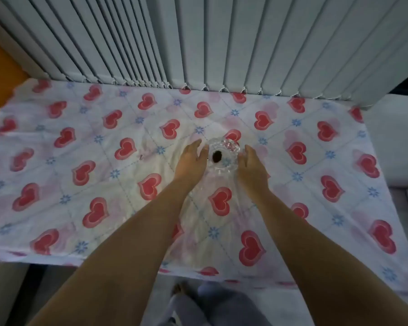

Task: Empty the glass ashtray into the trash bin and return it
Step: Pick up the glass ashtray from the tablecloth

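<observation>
Your 2 bare forearms are reaching up from the bottom edge toward the middle of the counter (57, 208), which is wearing a cloth printed with red hearts. Your left hand (191, 158) is sitting at 9 o'clock of the glass ashtray (223, 156), and your right hand (250, 165) is sitting at 3 o'clock of it. Both grips are spread open, fingers loose, flanking the glass; whether either palm is touching the rim I cannot tell, and neither is closing on it yet. The ashtray is resting upright on the cloth near the counter's centre, at 12 o'clock from you, with a dark clump (216, 156) lying in its bowl. Vertical blinds (198, 43) are hanging behind the counter. No trash bin is showing. So I judge you are only beginning: lifting, carrying, tipping out and returning are all remaining.
</observation>
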Demonstrator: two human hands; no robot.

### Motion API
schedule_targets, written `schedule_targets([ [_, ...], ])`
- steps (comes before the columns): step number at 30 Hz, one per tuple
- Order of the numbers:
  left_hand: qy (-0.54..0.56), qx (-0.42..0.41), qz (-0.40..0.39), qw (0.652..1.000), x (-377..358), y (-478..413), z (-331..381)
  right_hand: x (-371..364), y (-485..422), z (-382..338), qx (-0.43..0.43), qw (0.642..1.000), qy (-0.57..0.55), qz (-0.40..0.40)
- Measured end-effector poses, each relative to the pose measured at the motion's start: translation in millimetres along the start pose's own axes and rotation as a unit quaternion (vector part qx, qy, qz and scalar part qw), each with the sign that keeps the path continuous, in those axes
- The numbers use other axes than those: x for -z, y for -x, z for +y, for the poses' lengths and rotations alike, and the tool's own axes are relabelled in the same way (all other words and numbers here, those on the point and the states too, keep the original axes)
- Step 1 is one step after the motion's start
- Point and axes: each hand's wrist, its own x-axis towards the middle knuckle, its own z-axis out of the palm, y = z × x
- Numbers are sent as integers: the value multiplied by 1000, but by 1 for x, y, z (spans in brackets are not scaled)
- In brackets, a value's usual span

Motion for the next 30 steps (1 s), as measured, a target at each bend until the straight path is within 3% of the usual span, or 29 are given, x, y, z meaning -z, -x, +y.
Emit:
schedule_targets([
  [3,28,6,24,999,-13,-15,0,-11,-20,7,44,996,71,42],
  [7,105,32,29,994,-28,-25,-1,-24,-34,22,50,988,142,33],
  [16,218,69,33,973,-47,-34,6,-31,-36,22,41,987,153,14],
  [25,304,143,32,941,-39,-31,14,-31,-32,7,30,996,80,1],
  [30,344,147,37,927,-25,-23,23,-23,-22,-13,58,995,-82,3],
])
